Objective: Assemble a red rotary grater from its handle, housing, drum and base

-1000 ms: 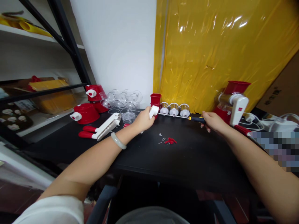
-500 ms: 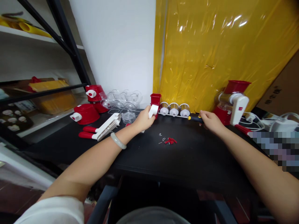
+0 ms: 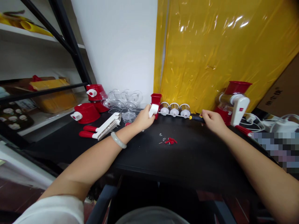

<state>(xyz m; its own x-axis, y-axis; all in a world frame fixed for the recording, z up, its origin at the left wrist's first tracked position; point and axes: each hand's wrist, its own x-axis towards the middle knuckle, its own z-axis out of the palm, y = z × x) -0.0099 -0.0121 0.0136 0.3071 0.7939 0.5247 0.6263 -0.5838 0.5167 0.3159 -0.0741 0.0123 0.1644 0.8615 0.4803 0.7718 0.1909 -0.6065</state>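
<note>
A white plastic part (image 3: 154, 110) is gripped in my left hand (image 3: 143, 119), its lower end hidden by the fingers. My right hand (image 3: 211, 120) is closed around the dark handle of a long screwdriver (image 3: 178, 116). The screwdriver lies roughly level, its shaft running left to the white part; the contact at the tip is too small to make out. Below, on the black table, are small red plastic pieces (image 3: 171, 141) and several tiny metal screws (image 3: 163, 139). Behind the shaft stand three metal grater drums (image 3: 174, 109). A red hopper (image 3: 156, 98) shows just behind my left hand.
White crank arms with red handles (image 3: 108, 126) lie on the black table (image 3: 144, 158), left. Red bases (image 3: 87, 113) and clear plastic parts (image 3: 126, 100) stand behind them. An assembled rotary grater (image 3: 237, 102) stands right, near white cables (image 3: 259, 123). A shelf rack (image 3: 77, 56) borders the left.
Both hands keep their hold on the white part and the screwdriver, almost in place. The whole view has shifted very slightly.
</note>
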